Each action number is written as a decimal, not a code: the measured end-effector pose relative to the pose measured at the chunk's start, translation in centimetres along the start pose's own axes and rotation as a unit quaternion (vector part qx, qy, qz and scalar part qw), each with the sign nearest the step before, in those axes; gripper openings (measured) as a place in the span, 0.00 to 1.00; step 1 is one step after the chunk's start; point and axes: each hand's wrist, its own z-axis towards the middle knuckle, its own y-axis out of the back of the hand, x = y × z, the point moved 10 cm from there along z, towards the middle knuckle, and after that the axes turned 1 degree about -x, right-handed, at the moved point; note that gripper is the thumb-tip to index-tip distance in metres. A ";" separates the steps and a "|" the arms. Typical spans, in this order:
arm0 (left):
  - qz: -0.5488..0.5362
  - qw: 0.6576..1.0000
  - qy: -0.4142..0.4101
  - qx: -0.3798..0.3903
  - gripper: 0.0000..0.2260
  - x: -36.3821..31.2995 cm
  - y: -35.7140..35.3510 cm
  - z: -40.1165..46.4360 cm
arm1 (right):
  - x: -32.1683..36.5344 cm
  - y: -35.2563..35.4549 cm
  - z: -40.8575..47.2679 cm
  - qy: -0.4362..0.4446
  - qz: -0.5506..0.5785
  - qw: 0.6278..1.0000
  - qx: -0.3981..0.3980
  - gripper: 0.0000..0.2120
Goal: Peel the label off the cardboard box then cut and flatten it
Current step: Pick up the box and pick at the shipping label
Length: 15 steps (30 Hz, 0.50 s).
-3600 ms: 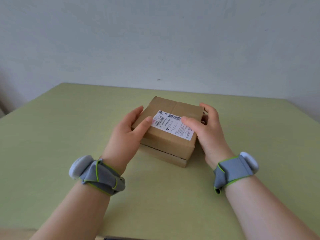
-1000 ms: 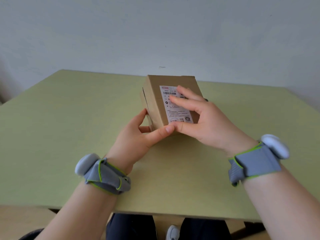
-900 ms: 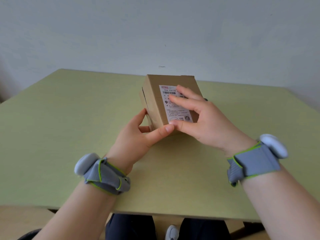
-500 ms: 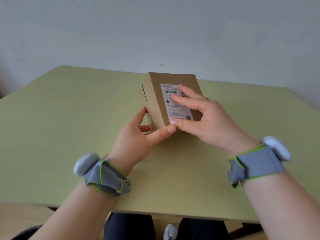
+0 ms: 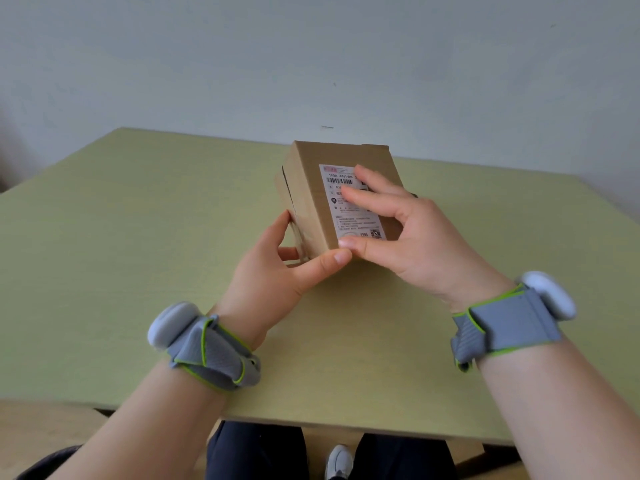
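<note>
A brown cardboard box (image 5: 308,188) stands tilted on the green table (image 5: 121,237), its labelled face turned toward me. A white shipping label (image 5: 348,216) with a barcode covers that face. My left hand (image 5: 280,268) grips the box's near left corner, thumb under the bottom edge, fingers on the left side. My right hand (image 5: 405,233) holds the right side; its fingers lie across the label's upper part and its thumb tip touches the label's bottom left corner. Part of the label is hidden under those fingers.
The table's near edge (image 5: 311,424) runs just in front of my wrists, with my legs and a shoe below it. A pale wall (image 5: 311,64) rises behind the far edge. Both wrists carry grey bands.
Since 3.6 s ago the box has been turned up from lying flat to standing on its end, label facing me. Over the last second the hands have barely shifted.
</note>
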 end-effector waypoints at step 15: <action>-0.025 1.000 0.014 0.008 0.53 0.6 -0.2 0.5 | -0.1 0.0 0.2 -0.004 0.010 1.000 -0.003 0.27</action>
